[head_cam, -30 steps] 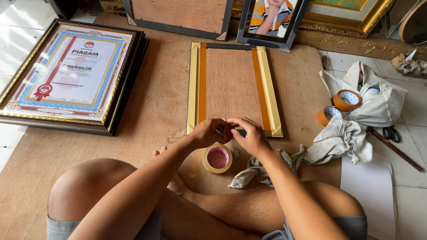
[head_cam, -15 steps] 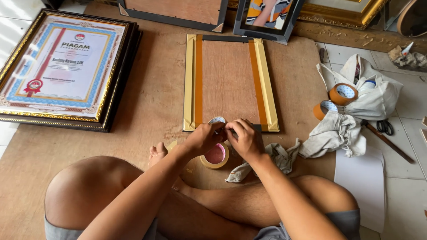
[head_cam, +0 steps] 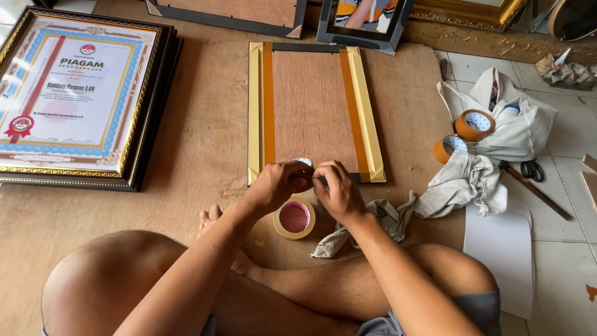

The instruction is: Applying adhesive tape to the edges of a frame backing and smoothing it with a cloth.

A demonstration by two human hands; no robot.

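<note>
- Presently, the left hand (head_cam: 277, 185) and right hand (head_cam: 336, 190) meet at the near edge of a picture frame lying face down (head_cam: 314, 109) on a brown board on the floor (head_cam: 205, 130).
- Fingers of both hands are pinched together around a small roll of clear tape (head_cam: 304, 163), only its top edge showing between them; whether a free end is pulled out cannot be told.
- The face-down frame has gold side mouldings, a brown backing panel and two orange-brown tape strips running lengthwise along the panel's sides.
- A larger roll of tan tape (head_cam: 294, 218) lies flat on the board, just below the hands and apart from them, its pink core facing up.
- Container noted: a white cloth bag (head_cam: 516, 121) on the tiled floor to the right, mouth open. One brown tape roll (head_cam: 474, 124) sits at its opening; a second brown tape roll (head_cam: 449, 148) lies just beside it. Deeper contents are hidden.
- A crumpled grey cloth (head_cam: 463, 183) trails from below the bag towards the right hand's wrist.
- Scissors (head_cam: 530, 168) and a long thin tool (head_cam: 538, 190) lie right of the cloth; a white sheet (head_cam: 504, 249) sits below them.
- A framed certificate (head_cam: 71, 93) rests atop stacked dark frames at left, well apart from the hands.
- Further frames lean along the far edge.
- The person's bare crossed legs (head_cam: 249, 286) lie close under the forearms.
</note>
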